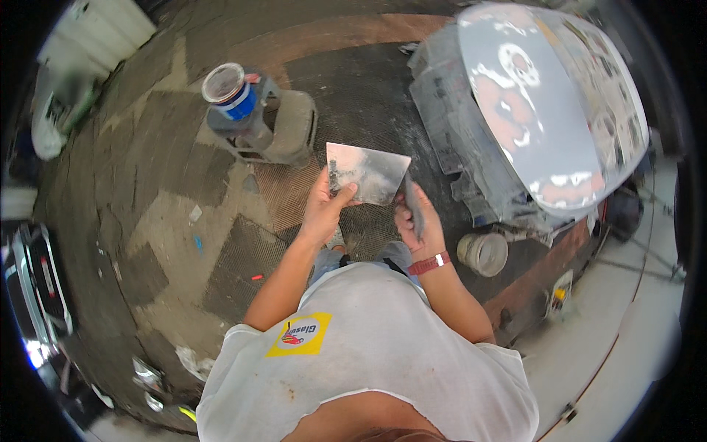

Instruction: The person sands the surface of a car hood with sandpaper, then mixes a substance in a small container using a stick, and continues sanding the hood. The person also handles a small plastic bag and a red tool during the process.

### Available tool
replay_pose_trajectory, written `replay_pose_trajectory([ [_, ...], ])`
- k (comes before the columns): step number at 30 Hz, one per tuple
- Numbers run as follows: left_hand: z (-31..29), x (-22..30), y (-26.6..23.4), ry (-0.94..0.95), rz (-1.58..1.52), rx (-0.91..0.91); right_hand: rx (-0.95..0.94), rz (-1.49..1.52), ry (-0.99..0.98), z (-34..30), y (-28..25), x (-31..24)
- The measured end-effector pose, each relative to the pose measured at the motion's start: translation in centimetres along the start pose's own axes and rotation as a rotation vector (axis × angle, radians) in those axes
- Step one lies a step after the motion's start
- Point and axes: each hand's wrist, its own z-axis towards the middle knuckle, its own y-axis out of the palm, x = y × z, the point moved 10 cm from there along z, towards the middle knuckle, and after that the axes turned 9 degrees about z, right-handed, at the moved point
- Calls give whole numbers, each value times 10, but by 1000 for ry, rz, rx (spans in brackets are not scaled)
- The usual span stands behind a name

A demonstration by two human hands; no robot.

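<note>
Currently, the left hand (322, 212) grips a smeared plate (372, 175), while the right hand (431, 225) grasps a thin grey piece (417, 208) beside it.

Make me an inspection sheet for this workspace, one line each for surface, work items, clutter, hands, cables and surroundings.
Surface: patchwork floor, worn and stained.
Work items: flat plate with dark marks; flat grey piece, material unclear.
Clutter: red scrap and blue scrap on the floor.
Hands: left hand grips the plate; right hand grips the grey piece.
Cables: thin dark line at right; cable or hose, cannot tell.
Surroundings: blue can on grey stool; patched panel and bucket at right.
</note>
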Motion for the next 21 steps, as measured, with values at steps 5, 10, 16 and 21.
replay_pose_trajectory([
  [5,-26,2,-55,-37,-6,191,-110,-433,-378,27,82,-70],
  [10,-46,11,-59,176,-62,284,-396,-689,-226,26,119,-13],
  [16,-63,13,-20,264,84,207,-350,-781,-265,72,116,-32],
  [21,-75,33,28,119,694,113,-916,-1392,-543,7,148,-24],
])
